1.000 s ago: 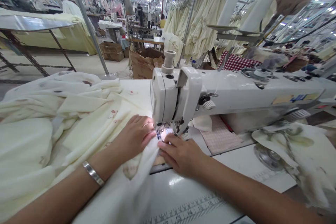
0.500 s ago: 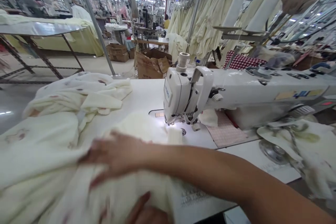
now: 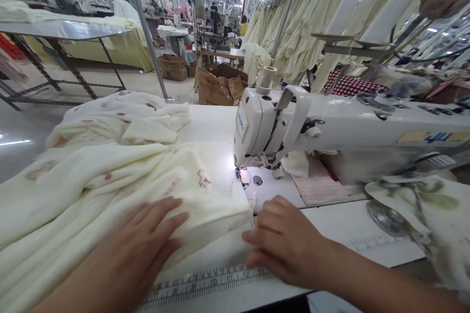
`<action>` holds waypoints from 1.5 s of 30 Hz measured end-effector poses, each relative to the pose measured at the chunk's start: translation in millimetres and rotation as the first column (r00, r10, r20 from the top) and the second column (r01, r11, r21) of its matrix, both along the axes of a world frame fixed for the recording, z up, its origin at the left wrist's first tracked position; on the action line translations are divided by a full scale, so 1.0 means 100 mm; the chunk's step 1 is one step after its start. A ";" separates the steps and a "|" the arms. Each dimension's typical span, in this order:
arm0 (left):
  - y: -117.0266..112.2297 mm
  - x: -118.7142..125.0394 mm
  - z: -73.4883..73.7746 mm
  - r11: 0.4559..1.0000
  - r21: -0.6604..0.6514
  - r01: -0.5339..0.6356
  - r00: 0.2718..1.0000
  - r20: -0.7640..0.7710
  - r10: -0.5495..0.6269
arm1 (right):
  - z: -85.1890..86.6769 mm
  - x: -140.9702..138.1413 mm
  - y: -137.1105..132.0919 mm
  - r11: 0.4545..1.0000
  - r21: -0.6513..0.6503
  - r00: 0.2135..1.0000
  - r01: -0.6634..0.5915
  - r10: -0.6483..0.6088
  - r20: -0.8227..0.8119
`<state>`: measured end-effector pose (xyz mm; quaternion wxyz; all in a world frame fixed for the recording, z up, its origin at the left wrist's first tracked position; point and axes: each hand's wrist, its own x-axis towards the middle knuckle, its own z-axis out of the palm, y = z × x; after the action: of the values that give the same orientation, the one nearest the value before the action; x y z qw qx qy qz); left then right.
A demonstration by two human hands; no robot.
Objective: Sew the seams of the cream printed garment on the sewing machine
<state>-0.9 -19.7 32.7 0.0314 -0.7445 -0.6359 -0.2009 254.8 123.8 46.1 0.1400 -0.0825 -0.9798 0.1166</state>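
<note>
Cream fabric [image 3: 183, 166] with small reddish printed figures lies across the table, its right edge beside the needle area of a white sewing machine [image 3: 253, 127]. My left hand [image 3: 143, 239] rests flat on this fabric, fingers stretched out. At the fabric's lower right corner, just in front of the presser foot [image 3: 244, 176], is my right hand [image 3: 282, 239]. Its fingers are curled in at the cloth's edge; the fingertips are partly hidden and slightly blurred. The machine's lamp lights the cloth near the needle.
A printed ruler [image 3: 205, 283] runs along the table's front. More bunched fabric [image 3: 117, 117] lies at the back left. Pink checked cloth [image 3: 317, 183] sits under the machine arm, and cloth pieces [image 3: 422, 205] hang at right. Beyond stand a cardboard box [image 3: 216, 88] and thread cones [image 3: 343, 12].
My right hand has drawn back from the left to the fabric's right edge. My left hand has come up onto the cloth, which now lies flatter beside the needle. The view has shifted slightly.
</note>
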 end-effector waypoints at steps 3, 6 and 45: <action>0.46 0.39 0.13 0.991 -0.129 0.044 0.996 -0.077 -0.054 | 0.18 -0.10 -0.07 0.969 -0.234 0.936 -0.084 0.157 0.315; 0.76 0.62 0.16 0.968 -0.223 0.111 0.979 -0.142 -0.145 | 0.28 -0.11 -0.03 0.904 -0.419 0.855 -0.087 0.284 0.434; 0.92 0.84 -0.29 0.851 0.146 0.504 0.864 -0.093 -0.495 | -0.33 0.12 0.56 0.973 -0.040 0.971 0.229 -0.225 0.081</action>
<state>83.1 72.2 4.0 0.0563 -0.8838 -0.4007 -0.2349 266.9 180.0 13.1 0.1130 -0.2017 -0.9654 0.1207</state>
